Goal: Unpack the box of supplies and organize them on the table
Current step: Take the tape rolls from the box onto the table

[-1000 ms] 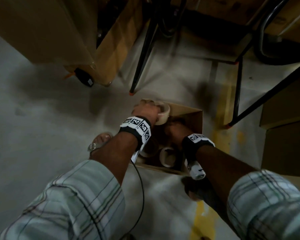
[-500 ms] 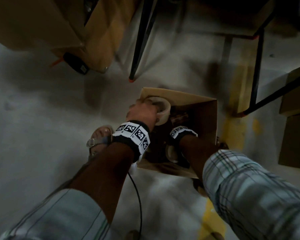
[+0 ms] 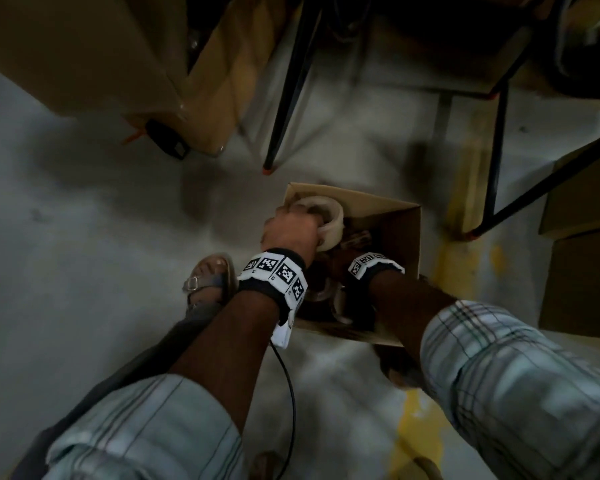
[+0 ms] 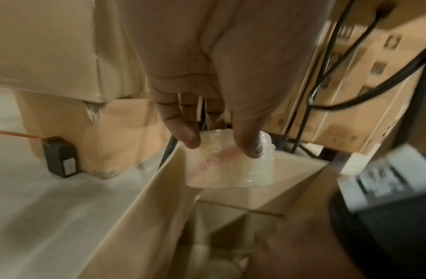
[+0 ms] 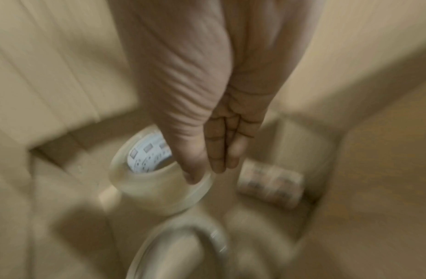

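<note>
Holding a pale, clear roll of packing tape [image 3: 328,223] above the open brown cardboard box [image 3: 404,237] on the grey floor [image 3: 84,271], left hand [image 3: 290,230] fingers clamped on it; right hand [image 5: 207,143] reaching inside, straight fingers together, touching another clear roll [image 5: 159,181].

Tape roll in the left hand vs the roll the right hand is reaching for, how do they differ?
1. The left hand grips its tape roll, lifted at the box rim; the right hand only touches the second roll deep inside the box.
2. The held roll looks wrapped in crinkled film; the second roll shows a bare printed core.
Both are pale, translucent tape rolls.
</note>
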Available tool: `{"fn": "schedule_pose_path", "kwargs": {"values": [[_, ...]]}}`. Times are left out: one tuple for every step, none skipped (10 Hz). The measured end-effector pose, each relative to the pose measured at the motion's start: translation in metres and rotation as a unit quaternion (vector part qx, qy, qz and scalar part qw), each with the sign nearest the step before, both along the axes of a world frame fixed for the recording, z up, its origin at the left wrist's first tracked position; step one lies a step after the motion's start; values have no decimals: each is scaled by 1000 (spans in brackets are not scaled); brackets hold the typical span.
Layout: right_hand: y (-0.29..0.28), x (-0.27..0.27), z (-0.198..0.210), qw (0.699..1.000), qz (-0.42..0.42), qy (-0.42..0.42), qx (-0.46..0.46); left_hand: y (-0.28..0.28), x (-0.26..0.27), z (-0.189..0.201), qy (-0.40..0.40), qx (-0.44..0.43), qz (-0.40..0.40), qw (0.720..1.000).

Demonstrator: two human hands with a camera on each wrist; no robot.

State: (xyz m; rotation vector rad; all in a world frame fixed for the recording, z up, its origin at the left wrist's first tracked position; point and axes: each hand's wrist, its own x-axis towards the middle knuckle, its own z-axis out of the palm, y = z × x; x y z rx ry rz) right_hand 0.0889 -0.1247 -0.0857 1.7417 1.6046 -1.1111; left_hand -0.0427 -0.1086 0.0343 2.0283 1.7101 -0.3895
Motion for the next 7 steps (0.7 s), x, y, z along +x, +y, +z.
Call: {"fn": "schedule_pose_path", "kwargs": {"values": [[9,13,20,994,35,16,101,-11,3,29,2,19,-6,1000],[5,21,70,993,26,43,105,-14,5,61,-3,34,-10,999],[-2,30,126,986,74,21,149,-16,8,98,-5,41,-10,999],[-9,42,184,975,140,15,172,-21,9,136,11,70,-9,997],[-18,56,242,960,184,-15,210,-30,12,174,39,127,-23,991],[-30,75,298,950,183,-4,253,-44,20,219,53,198,-25,978],[-44,92,350,939,200,1,281,-59,27,263,33,241,-16,970]]}}
